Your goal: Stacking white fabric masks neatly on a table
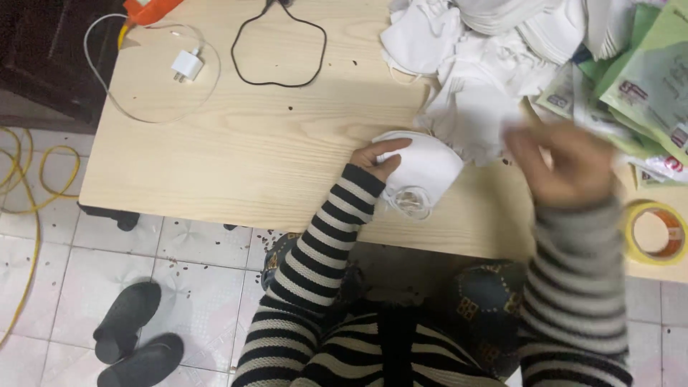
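Observation:
My left hand (376, 156) grips the near edge of a folded white face mask (423, 166) that lies on the light wooden table (236, 154); the mask's ear loops curl at its front. My right hand (562, 161) is blurred with motion above the table to the right of the mask, near the green packets; whether it holds anything cannot be made out. Both arms wear striped sleeves.
A heap of white masks (487, 50) fills the far right of the table. Green printed packets (645, 79) lie beside it. A yellow tape roll (653, 231) sits at the right edge. A white charger with cable (187, 65) and a black cable (279, 54) lie far left. Dark slippers (132, 333) rest on the tiled floor.

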